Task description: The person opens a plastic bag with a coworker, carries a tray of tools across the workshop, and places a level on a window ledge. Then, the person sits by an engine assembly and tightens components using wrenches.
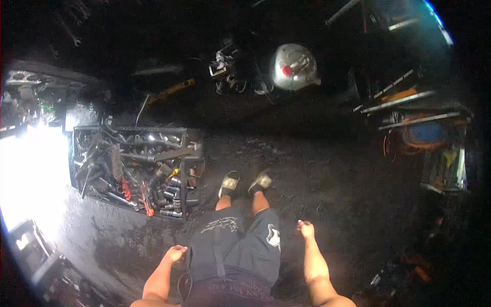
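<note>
Tools (143,157) heaped in the tray (184,171) should feel stiff, hefty and perhaps slippery with grease, we judge; a red handle (148,204) looks our surest hold. They lie ahead of our left hand (176,253), apart from its fingers; our right hand (306,228) hangs farther off, past the shorts (217,240). Both hands' fingers look loosely curled; whether they grasp anything small, we cannot tell.

A workshop: metal tools (146,157) crowd a dark tray (184,176) to its edges, beside a grimy floor (332,179).
</note>
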Available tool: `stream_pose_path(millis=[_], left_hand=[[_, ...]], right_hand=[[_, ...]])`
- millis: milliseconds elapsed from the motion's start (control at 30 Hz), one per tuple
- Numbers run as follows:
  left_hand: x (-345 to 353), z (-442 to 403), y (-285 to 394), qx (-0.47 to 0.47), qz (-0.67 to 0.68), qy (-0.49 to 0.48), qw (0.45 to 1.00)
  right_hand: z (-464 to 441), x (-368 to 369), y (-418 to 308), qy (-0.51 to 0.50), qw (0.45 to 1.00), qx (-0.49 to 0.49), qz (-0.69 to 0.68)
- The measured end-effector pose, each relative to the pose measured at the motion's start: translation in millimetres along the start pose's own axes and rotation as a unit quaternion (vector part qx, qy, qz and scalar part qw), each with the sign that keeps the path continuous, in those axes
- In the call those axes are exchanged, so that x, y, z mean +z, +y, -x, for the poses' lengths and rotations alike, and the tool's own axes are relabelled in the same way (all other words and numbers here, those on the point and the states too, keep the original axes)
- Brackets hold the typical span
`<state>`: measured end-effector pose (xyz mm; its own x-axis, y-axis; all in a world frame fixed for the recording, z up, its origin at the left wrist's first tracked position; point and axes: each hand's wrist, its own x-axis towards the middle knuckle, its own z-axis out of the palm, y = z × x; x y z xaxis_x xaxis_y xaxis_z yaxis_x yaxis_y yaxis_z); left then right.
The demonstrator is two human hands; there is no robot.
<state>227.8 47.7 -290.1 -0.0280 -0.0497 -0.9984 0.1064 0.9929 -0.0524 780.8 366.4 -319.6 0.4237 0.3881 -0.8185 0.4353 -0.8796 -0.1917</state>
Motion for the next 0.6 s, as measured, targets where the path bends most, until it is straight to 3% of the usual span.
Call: stream_pose_path(millis=[100,167,200,267,300,333,367,400,500,600], left_hand=[[36,41,81,0.114,0.031,0.059,0.991],[59,42,136,-0.006,0.185,0.016,0.983],[70,40,163,0.039,0.18,0.056,0.981],[90,45,211,0.141,0.133,0.161,0.968],[99,51,234,0.205,0.099,0.215,0.95],[105,57,260,0.222,0.116,0.219,0.943],[107,61,287,0.245,0.139,0.229,0.932],[109,64,310,0.24,0.162,0.225,0.93],[98,86,373,0.23,0.227,0.214,0.922],[85,80,411,0.322,0.242,0.233,0.885]], right_hand=[[-90,-7,9,-0.013,0.992,-0.109,0.062],[-71,-3,-76,-0.111,0.99,-0.074,0.053],[-115,6,-79,-0.085,0.967,-0.154,0.183],[-124,13,-153,-0.135,0.926,-0.209,0.283],[-56,10,-239,-0.128,0.922,-0.207,0.3],[-39,10,-271,-0.101,0.937,-0.257,0.214],[-85,9,-272,-0.138,0.95,-0.22,0.171],[-67,9,-309,-0.147,0.965,-0.185,0.113],[-68,9,-373,-0.176,0.955,-0.202,0.125],[-104,9,-414,-0.159,0.928,-0.21,0.264]])
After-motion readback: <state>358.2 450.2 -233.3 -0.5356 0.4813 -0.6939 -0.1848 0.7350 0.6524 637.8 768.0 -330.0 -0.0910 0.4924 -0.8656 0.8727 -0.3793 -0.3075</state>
